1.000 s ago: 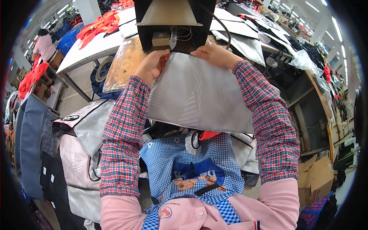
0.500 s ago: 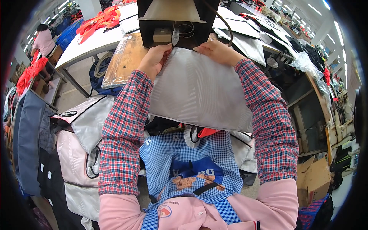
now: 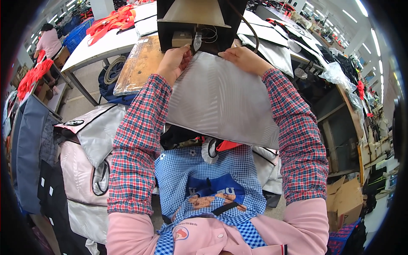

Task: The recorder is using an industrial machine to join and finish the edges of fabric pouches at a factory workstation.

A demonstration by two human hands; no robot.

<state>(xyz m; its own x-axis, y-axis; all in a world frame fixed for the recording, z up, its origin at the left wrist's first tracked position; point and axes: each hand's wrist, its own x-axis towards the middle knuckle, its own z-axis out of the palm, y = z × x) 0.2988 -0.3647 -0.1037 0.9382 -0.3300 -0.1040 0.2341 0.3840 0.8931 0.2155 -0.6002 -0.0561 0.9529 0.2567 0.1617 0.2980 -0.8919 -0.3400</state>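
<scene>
A large grey, faintly striped fabric panel (image 3: 221,97) with dark edging stretches between my forearms. My left hand (image 3: 176,61) is closed on its upper left corner, fingers curled at the mouth of a dark machine housing (image 3: 231,21). My right hand (image 3: 242,59) pinches the panel’s top edge a little to the right. Just beyond my fingers, inside the housing, are a beige block (image 3: 181,39), a small pale fitting with thin wire loops (image 3: 198,41) and a cream hood above. Where exactly the panel meets the fitting is too small to make out.
A wooden board (image 3: 136,68) and white tables (image 3: 85,55) with red straps (image 3: 110,23) lie beyond. Grey and pink bag pieces (image 3: 80,170) are piled left. A cardboard box (image 3: 344,199) stands right. A seated co-worker in pink (image 3: 49,44) is at far left.
Both hands and the panel have moved up and slightly right, closer to the fitting in the housing. The hands keep their grip on the fabric.
</scene>
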